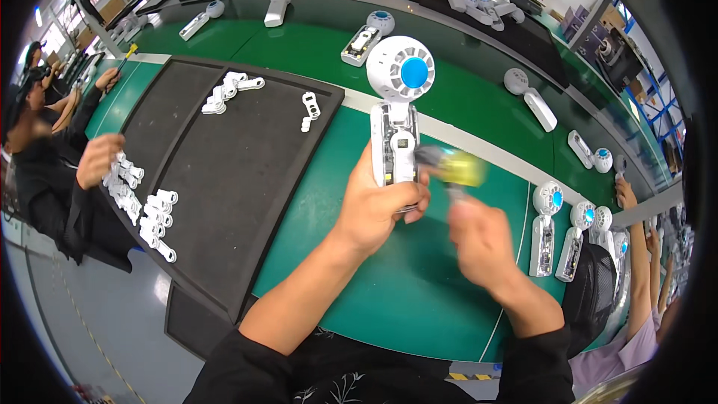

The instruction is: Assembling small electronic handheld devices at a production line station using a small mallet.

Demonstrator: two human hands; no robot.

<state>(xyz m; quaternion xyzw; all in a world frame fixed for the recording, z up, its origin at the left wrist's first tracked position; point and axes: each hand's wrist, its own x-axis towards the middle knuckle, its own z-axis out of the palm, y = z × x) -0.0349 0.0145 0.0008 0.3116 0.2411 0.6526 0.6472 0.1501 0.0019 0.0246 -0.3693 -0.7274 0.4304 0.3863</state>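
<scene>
My left hand (381, 206) is wrapped round the lower body of a white handheld fan (402, 116), held upright over the table. Its round vented head has a blue disc in the middle, and the open handle shows inner parts through a clear section. My right hand (482, 243) is closed, blurred by motion, at the fan's right. From it rises a small mallet (456, 167) with a dark end and a yellow end. The dark end is close against the side of the fan's handle; blur hides whether it touches.
A black tray (224, 202) with white plastic parts (155, 221) lies left on the green table (359, 284). Several fans (546, 228) stand at right beside a black mesh bag (591, 292). More fans lie along the green conveyor (464, 78) beyond. A co-worker's hand (99, 158) is over the tray's left edge.
</scene>
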